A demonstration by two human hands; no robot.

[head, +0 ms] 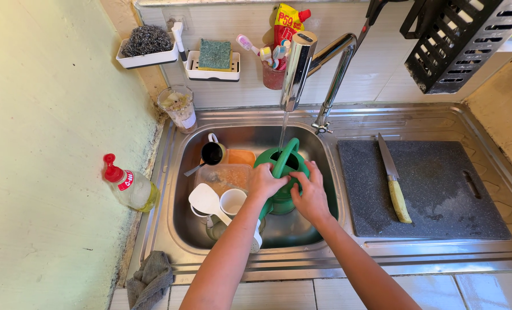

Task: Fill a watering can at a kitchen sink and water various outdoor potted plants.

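Watering can: a small green plastic watering can with an arched handle stands in the right half of the stainless steel sink, straight under the water stream falling into its open top.
Left hand: the left hand is closed around the can's left side near the handle.
Right hand: the right hand grips the can's right side, fingers curled over the body.
Tap: a tall chrome tap arches over the can from the far rim.
Sink left half: a clear plastic tub, a white spoon, a white cup, a black mug and an orange dish lie piled just left of the can.
Right of sink: a dark speckled cutting board carries a knife with a yellow handle.
Left counter: a bottle with a red cap lies on its side; a grey cloth sits at the near corner.
Far wall: a steel scourer and a green sponge rest in white holders.
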